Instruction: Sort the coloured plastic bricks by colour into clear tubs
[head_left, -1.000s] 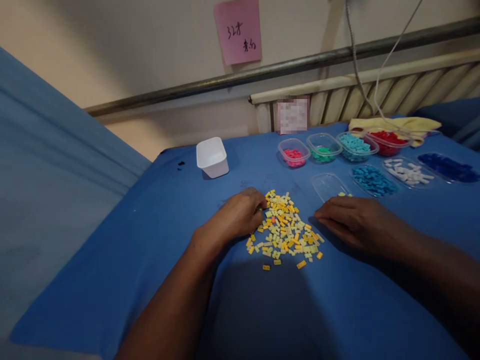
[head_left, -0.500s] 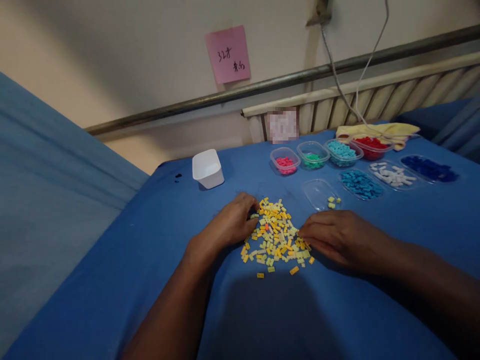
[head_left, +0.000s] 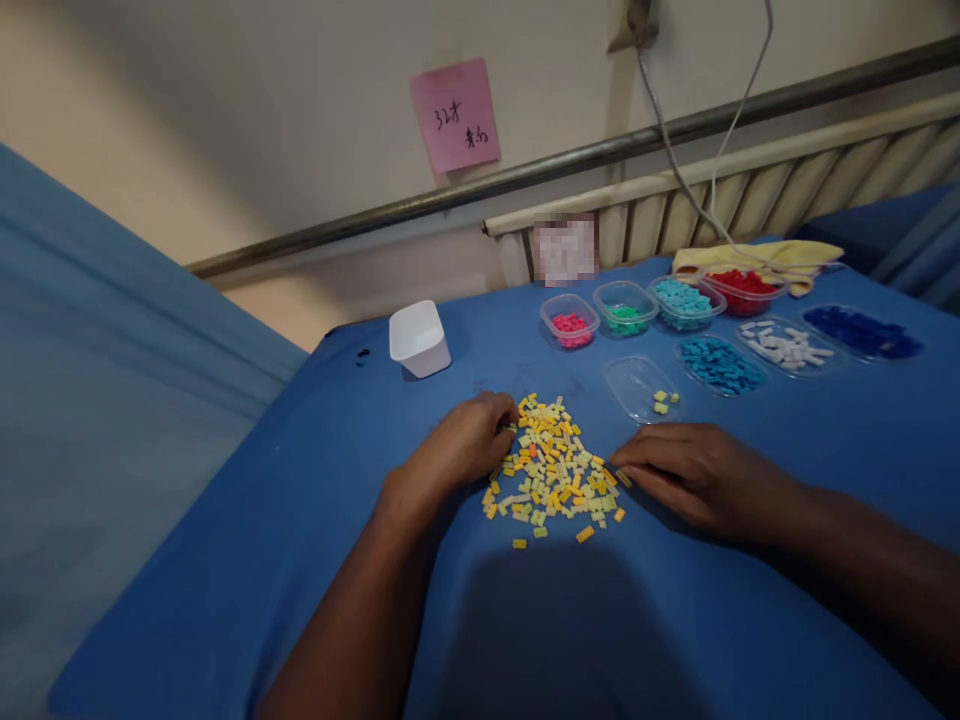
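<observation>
A loose pile of small yellow and pale-yellow toy bricks [head_left: 559,465] lies on the blue cloth, with one orange brick [head_left: 533,451] among them. At the pile's upper left edge is my left hand [head_left: 472,438], its fingers curled in towards the thumb. A pale brick shows by those fingertips; whether it is gripped I cannot make out. My right hand [head_left: 694,475] rests at the right edge, fingers closed together and pointing at the pile. A yellow brick [head_left: 624,478] lies right by its fingertips, and what they hold is hidden.
Behind the pile stand a white tub [head_left: 418,340] and clear tubs of pink [head_left: 570,330], green [head_left: 627,318], light-blue [head_left: 684,304] and red pieces [head_left: 742,290]. A shallow lid [head_left: 630,385] holds a few pale bricks. Other lids carry blue [head_left: 720,366], white [head_left: 784,346] and dark-blue pieces [head_left: 862,332].
My right hand has drawn slightly right, away from the pile, and a yellow brick now shows apart at its fingertips. My left hand has barely moved. The view has shifted a little.
</observation>
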